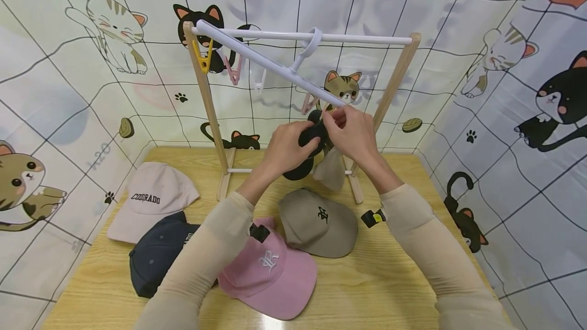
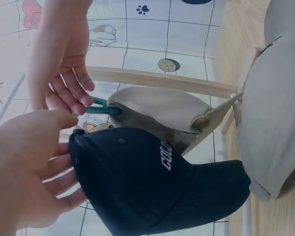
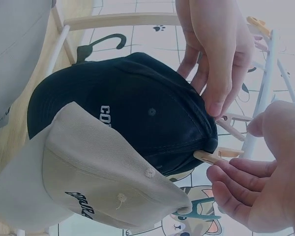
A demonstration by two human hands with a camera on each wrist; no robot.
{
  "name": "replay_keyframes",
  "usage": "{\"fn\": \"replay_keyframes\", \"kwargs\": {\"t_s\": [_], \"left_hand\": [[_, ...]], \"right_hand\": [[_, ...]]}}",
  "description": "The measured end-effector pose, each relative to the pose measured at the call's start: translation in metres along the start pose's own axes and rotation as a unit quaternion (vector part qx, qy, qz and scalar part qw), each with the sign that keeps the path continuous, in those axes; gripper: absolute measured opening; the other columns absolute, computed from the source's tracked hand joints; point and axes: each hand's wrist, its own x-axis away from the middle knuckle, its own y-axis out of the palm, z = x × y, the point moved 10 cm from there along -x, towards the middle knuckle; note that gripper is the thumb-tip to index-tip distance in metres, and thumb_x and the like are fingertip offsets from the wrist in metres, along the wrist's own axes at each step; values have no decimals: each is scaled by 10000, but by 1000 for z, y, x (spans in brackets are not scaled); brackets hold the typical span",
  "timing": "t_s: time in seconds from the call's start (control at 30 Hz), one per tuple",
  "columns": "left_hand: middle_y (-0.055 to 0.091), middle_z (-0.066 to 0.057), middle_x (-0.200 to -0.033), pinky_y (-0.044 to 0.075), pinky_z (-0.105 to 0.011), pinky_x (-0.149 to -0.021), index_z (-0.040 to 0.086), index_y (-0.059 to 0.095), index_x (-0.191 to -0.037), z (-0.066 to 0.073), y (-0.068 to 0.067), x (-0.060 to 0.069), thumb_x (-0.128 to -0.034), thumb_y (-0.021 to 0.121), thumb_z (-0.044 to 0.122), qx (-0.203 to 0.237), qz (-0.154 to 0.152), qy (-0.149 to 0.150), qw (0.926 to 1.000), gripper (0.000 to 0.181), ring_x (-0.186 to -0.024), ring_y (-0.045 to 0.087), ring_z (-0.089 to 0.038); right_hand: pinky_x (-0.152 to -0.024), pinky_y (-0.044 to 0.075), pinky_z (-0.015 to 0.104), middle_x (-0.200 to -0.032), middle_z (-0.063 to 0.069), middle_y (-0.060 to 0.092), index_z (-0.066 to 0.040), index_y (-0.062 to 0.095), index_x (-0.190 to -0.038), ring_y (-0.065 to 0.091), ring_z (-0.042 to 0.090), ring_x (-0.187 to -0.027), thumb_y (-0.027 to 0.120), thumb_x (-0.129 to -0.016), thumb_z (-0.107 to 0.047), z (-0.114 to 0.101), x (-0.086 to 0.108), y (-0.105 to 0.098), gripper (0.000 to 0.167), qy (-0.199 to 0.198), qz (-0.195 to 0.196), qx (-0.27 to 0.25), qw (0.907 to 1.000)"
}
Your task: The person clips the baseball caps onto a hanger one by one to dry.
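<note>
My left hand [image 1: 291, 146] holds a dark navy cap [image 2: 132, 172] by its back edge, thumb on one side and fingers on the other. White lettering shows on the cap's front. At the same edge, my right hand [image 1: 353, 131] pinches a pale wood-coloured clothespin [image 3: 206, 156]. That clip sits against the back of the navy cap, just below the low end of a white hanger [image 1: 270, 65]. Beside it dangles a beige cap [image 3: 108, 167], gripped by a teal clip [image 3: 201, 209].
The hanger hooks over a white bar on a wooden rack [image 1: 396, 85], tilted down to the right. Yellow [image 1: 202, 57] and pink [image 1: 234, 70] clips hang from it. On the table lie a pale cap [image 1: 158, 187], a navy cap [image 1: 156, 251], a pink cap [image 1: 286, 279] and a taupe cap [image 1: 316, 225].
</note>
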Motion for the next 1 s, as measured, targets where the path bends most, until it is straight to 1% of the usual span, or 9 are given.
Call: {"fn": "replay_keyframes", "kwargs": {"t_s": [0.17,0.27,0.4,0.53,0.63,0.73,0.87,1.0], "left_hand": [[742,-183,-1497,607,-512,-1132,22,710,-1485,0,-5,7,-1078,778,289,-95,-82,-33,9999,492,-1359,731,-370],[718,-184,-1525,582,-523,-1169,24,713,-1486,1,-10,12,-1072,784,309,-156,-27,-25,9999,507,-1392,700,-388],[719,-179,-1512,566,-544,-1173,33,733,-1463,2,-18,19,-1065,790,327,-189,133,-30,9997,498,-1384,693,-404],[702,-160,-1547,533,-569,-1210,67,712,-1495,-1,-26,27,-1064,782,364,-198,235,-243,9992,528,-1436,660,-409],[657,-153,-1607,489,-598,-1255,85,637,-1581,-6,-29,35,-1069,766,397,-31,122,-505,9986,613,-1505,604,-417],[624,-158,-1640,466,-617,-1275,90,557,-1650,-10,-30,45,-1073,753,418,238,-42,-681,9974,693,-1539,575,-415],[632,-177,-1622,476,-604,-1276,65,518,-1671,-13,-28,58,-1078,750,409,532,-194,-747,9956,723,-1529,594,-394],[626,-177,-1626,479,-603,-1276,58,499,-1682,-15,-23,73,-1080,753,427,535,-438,-850,9940,751,-1540,590,-381]], "right_hand": [[-878,580,524,-1038,183,844,-7,769,-1168,796,341,-917,663,-1120,-386,-1,3,0,396,-126,-30,-98,9999],[-863,583,518,-1037,192,839,3,766,-1181,795,345,-913,657,-1123,-380,-3,5,0,402,-207,-35,-169,9996],[-835,577,484,-1050,192,829,-1,768,-1205,787,343,-926,655,-1121,-378,-4,10,-1,402,-261,-63,-276,9993],[-809,535,425,-1056,165,824,-36,776,-1209,768,321,-940,654,-1118,-382,-3,15,-1,378,-295,-122,-328,9990],[-800,512,402,-1055,147,821,-50,785,-1213,751,311,-941,657,-1117,-369,-3,18,0,357,-415,-136,-343,9985],[-840,538,444,-1095,150,818,-39,788,-1235,743,332,-978,674,-1110,-333,-4,22,1,339,-587,-144,-402,9974],[-947,578,552,-1167,180,812,-11,784,-1265,750,382,-1062,696,-1101,-280,-8,26,3,327,-866,-156,-618,9942],[-991,574,586,-1202,197,805,4,783,-1273,747,392,-1102,716,-1092,-238,-13,30,3,310,-1136,-123,-773,9904]]}}
